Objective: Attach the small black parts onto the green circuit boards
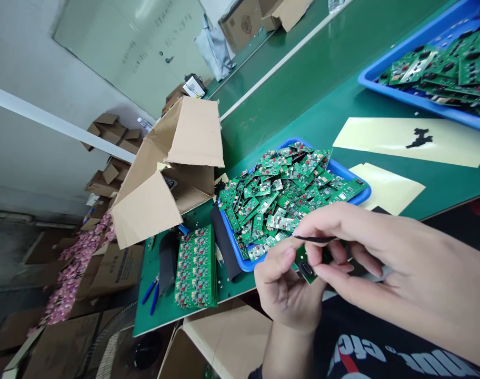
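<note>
Both my hands meet in front of the blue tray at the lower right. My left hand (289,289) is closed around a small green circuit board (300,258), which has a black part with an oval slot at its near corner. My right hand (374,252) pinches a thin black strip (315,239) just above the board. The tip of my right thumb lies against the board's edge. Fingers hide most of the board. Directly behind, the blue tray (246,265) is heaped with loose green circuit boards (279,195).
A stack of board panels (196,268), black foam blocks (226,242) and blue-handled pliers (151,295) lie left of the tray. An open carton (145,195) stands behind them. Yellowish backing sheets (366,134), one bearing a black cutout (419,138), and another blue tray (368,79) are right.
</note>
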{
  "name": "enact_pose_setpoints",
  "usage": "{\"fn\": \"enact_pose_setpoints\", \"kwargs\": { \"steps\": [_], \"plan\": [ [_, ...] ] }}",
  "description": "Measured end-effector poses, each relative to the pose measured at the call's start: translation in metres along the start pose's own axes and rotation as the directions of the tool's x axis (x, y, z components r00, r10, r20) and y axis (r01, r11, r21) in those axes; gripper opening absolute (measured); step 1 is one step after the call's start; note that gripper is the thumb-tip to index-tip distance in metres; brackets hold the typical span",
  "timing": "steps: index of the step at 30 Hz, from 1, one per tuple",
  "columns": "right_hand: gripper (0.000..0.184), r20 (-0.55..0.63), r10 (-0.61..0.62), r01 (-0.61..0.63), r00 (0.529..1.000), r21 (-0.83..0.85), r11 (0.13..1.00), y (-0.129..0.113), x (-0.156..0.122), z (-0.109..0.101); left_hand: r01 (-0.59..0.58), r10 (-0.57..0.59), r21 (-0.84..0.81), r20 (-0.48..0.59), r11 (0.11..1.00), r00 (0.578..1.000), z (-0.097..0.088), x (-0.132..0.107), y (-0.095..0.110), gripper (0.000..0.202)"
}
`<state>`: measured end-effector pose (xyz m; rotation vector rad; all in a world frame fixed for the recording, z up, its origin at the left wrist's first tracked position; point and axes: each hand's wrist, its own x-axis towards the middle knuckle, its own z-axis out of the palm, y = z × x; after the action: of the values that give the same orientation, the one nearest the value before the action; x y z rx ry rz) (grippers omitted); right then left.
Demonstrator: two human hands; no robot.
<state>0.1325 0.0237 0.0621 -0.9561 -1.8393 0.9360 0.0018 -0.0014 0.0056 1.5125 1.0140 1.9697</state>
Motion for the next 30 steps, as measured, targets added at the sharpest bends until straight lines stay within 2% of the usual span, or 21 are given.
{"fn": "enact_pose_setpoints", "kwargs": {
  "steps": [8, 11, 16, 21, 25, 30],
  "plan": [
    [0.023, 0.01, -0.061, 0.061, 0.998, -0.001, 0.998, -0.0033, 0.0011, -0.0004, 0.055, -0.053, -0.1, 0.027, 0.993, 0.998, -0.0022, 0.0013, 0.003, 0.021],
    [0.022, -0.034, -0.107, 0.105, 0.994, -0.061, 0.993, -0.0055, 0.0019, 0.0001, 0.072, -0.073, -0.101, 0.0, 0.992, 0.997, -0.0015, 0.0005, 0.0041, 0.021],
    [0.025, -0.092, -0.186, 0.171, 0.978, -0.147, 0.974, -0.0065, -0.0015, 0.0035, 0.102, -0.104, -0.091, -0.025, 0.991, 0.994, 0.0013, 0.0011, 0.0069, 0.04],
    [0.024, -0.095, -0.233, 0.214, 0.968, -0.17, 0.962, -0.0076, -0.0036, 0.0057, 0.092, -0.095, -0.052, -0.059, 0.994, 0.994, 0.0021, 0.0024, 0.008, 0.036],
    [0.024, -0.09, -0.245, 0.227, 0.965, -0.176, 0.958, -0.0075, -0.0027, 0.005, 0.063, -0.062, 0.004, -0.072, 0.998, 0.995, 0.0019, 0.0009, 0.0057, 0.039],
    [0.023, -0.082, -0.184, 0.169, 0.979, -0.164, 0.972, -0.0033, -0.0028, 0.0021, 0.07, -0.068, 0.045, -0.045, 0.997, 0.997, -0.0019, -0.0002, 0.0036, 0.048]
  ]
}}
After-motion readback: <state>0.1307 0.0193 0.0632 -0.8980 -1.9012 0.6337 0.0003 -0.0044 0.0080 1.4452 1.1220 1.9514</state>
